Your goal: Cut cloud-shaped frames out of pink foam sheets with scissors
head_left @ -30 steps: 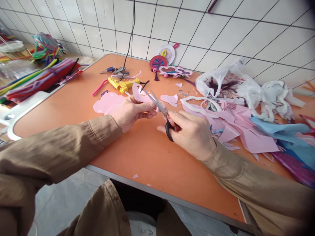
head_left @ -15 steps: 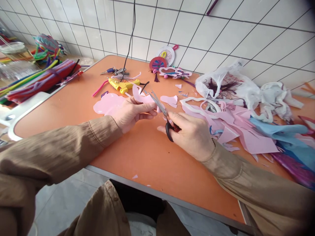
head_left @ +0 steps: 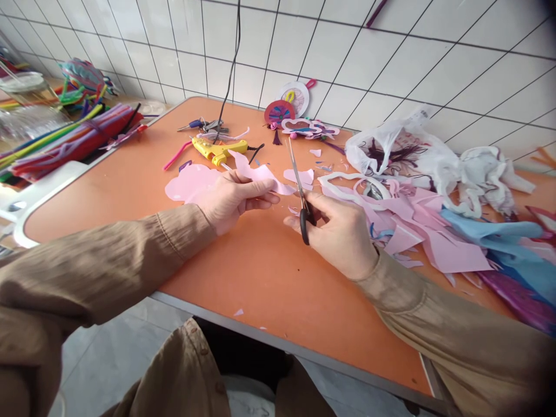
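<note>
Just past left hand [head_left: 232,200], glue gun [head_left: 214,151]

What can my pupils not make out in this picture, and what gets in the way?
All in the head view:
- Part of the held pink paper: hidden by the left hand.
- Handle end of the scissors: partly hidden by the right hand.
- Upper end of the black cord: cut off by the top edge.
- Inside of the white plastic bag: mostly hidden by its crumpled folds.
</note>
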Available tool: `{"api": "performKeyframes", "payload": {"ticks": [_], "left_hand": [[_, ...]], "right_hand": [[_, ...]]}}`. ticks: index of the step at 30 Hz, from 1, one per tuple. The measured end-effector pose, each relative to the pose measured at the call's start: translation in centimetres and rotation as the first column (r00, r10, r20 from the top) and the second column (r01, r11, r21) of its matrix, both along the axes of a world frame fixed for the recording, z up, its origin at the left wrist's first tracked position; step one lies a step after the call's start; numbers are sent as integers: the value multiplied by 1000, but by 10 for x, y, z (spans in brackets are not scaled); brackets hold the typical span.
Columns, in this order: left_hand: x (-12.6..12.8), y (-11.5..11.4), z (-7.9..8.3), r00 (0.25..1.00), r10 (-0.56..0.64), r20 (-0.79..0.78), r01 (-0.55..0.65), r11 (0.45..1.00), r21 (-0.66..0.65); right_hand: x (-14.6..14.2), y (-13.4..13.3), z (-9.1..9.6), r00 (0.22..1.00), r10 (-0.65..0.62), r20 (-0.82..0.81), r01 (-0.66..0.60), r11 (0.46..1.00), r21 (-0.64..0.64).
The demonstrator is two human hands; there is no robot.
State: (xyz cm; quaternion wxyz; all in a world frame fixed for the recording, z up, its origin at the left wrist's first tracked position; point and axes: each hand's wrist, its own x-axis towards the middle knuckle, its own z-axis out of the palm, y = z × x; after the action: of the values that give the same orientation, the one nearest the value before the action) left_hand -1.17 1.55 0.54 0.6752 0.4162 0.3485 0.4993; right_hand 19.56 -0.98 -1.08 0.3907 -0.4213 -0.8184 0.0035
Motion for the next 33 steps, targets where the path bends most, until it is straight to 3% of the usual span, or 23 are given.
{"api": "performKeyframes", "payload": {"ticks": [5, 10, 14, 19, 33], "left_hand": [[0, 1, 0, 997, 56, -47, -54, 998, 37], [0, 0, -1, 993, 42, -112, -30, 993, 112], [-1, 0, -1, 977, 61, -202, -13, 972, 233], [-2, 1, 1, 954, 83, -288, 15, 946, 324], [-3, 3, 0, 971, -48, -233, 104, 966, 235]], "right_hand": [[2, -1, 2, 999, 23, 27, -20, 996, -89], [4, -2, 1, 975, -67, 214, 51, 995, 82], [4, -3, 0, 967, -88, 238, 46, 983, 176], [4, -3, 2, 968, -69, 240, 20, 979, 201], [5, -3, 3, 965, -48, 259, -8, 977, 212]]}}
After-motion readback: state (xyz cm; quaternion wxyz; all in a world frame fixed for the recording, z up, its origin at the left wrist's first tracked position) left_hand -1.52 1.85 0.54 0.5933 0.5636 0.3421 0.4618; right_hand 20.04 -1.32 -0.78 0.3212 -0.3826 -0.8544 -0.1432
